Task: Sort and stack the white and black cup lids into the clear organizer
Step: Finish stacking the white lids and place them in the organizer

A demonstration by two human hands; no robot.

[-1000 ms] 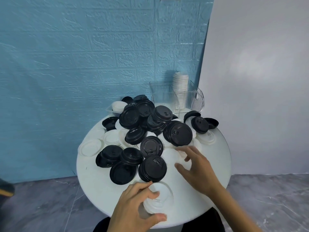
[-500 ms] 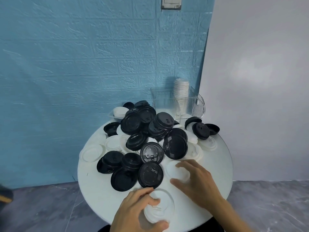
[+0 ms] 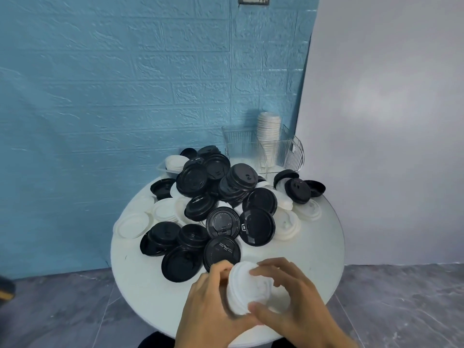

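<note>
Low in the middle of the frame, both hands hold a small stack of white lids [image 3: 247,288] above the round worktop [image 3: 313,249]. Left hand [image 3: 213,305] curls its grip round the stack's left edge; right hand [image 3: 288,300] pinches its right side. Loose black lids [image 3: 221,251] lie just beyond, and the clear organizer [image 3: 283,151] stands upper right.

A single head-worn view is given, aimed forward and down over a round white table [image 3: 313,247]. The left hand [image 3: 208,305] and right hand [image 3: 288,297] are seen close at the bottom edge; beyond them the clear organizer [image 3: 288,151] is seen farther off, against a blue wall [image 3: 100,96].
</note>
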